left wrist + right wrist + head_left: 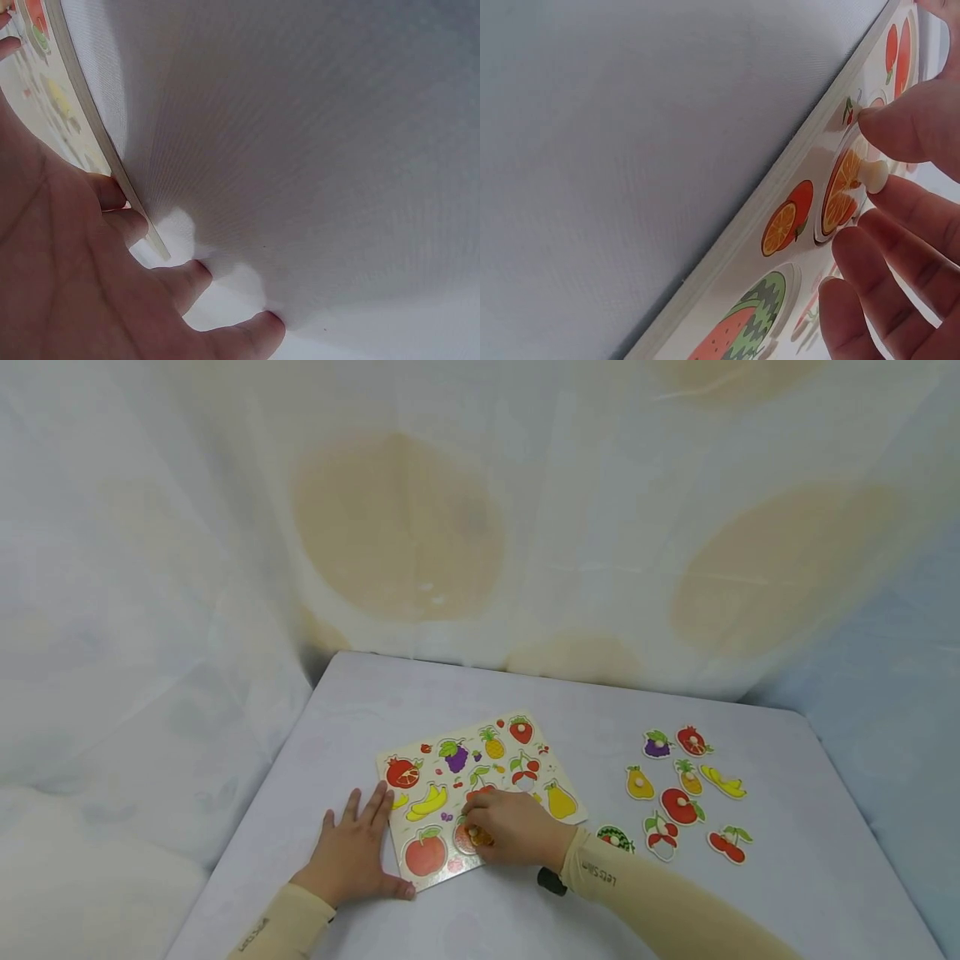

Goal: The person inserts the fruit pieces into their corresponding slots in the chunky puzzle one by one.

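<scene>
A wooden fruit puzzle board [453, 793] lies at an angle on the table. My right hand [517, 828] is over its near edge, with thumb and index finger at the white knob [874, 175] of an orange-slice piece [841, 196]. In the right wrist view, that piece sits at a round recess, slightly tilted; whether it is fully seated I cannot tell. My left hand [356, 847] rests with spread fingers at the board's left edge, the thumb near the lower left corner. A knobbed strawberry piece [521, 730] is in the board's upper right.
Loose knobbed pieces lie right of the board: grapes [657, 744], pomegranate [692, 742], pear [639, 783], pineapple [688, 779], bananas [723, 782], a round red fruit [678, 807], cherries [727, 844] and others. The watermelon piece [615, 837] lies beside my right forearm. Patterned cloth hangs behind the table.
</scene>
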A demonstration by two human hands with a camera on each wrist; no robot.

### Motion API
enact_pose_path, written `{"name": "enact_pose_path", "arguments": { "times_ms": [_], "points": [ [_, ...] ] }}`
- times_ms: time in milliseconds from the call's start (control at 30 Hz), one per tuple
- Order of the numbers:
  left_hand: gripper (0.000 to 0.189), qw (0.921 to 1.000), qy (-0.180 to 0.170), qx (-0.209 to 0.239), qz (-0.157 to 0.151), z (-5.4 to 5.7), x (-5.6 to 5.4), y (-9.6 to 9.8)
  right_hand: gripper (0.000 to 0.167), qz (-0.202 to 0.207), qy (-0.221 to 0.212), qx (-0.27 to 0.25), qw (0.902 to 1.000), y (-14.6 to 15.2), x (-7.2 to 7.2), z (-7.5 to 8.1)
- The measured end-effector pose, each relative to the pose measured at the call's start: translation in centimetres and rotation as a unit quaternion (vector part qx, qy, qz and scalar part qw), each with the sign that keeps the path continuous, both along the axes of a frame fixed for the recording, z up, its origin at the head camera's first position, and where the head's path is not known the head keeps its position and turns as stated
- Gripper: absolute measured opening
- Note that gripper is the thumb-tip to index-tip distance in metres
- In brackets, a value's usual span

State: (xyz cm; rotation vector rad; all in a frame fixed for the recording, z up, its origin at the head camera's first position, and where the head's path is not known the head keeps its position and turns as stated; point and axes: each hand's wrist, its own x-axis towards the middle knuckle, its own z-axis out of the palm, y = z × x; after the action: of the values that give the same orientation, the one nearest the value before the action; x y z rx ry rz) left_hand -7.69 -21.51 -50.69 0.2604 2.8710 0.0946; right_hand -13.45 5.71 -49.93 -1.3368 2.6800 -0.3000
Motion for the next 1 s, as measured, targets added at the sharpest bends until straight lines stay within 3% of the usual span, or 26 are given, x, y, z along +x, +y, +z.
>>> {"name": "enact_pose_path", "arguments": {
  "times_ms": [233,400,533,733,1000],
  "points": [
    [0.145,1.0,-0.007,0.005,0.003,0.5,0.1,-0.1,0.03,0.003,0.011,0.002,0.9999,0.0,-0.2,0.1],
    [0.145,0.9999,-0.008,0.011,0.002,0.5,0.1,-0.2,0.03,-0.02,0.01,-0.017,0.9996,1.1,-0.9,0.6],
    [0.145,0.9999,-0.006,0.011,0.001,0.2,0.0,-0.3,0.03,-0.061,-0.006,-0.028,0.9977,3.3,-1.8,1.4],
    [0.146,1.0,-0.007,0.004,0.004,0.2,0.0,-0.5,0.034,-0.158,-0.028,-0.014,0.9869,7.7,-3.6,2.4],
    [0.145,1.0,-0.007,0.004,0.004,0.3,0.0,-0.4,0.033,-0.236,-0.028,0.0,0.9714,15.3,-5.0,2.5]
  ]
}}
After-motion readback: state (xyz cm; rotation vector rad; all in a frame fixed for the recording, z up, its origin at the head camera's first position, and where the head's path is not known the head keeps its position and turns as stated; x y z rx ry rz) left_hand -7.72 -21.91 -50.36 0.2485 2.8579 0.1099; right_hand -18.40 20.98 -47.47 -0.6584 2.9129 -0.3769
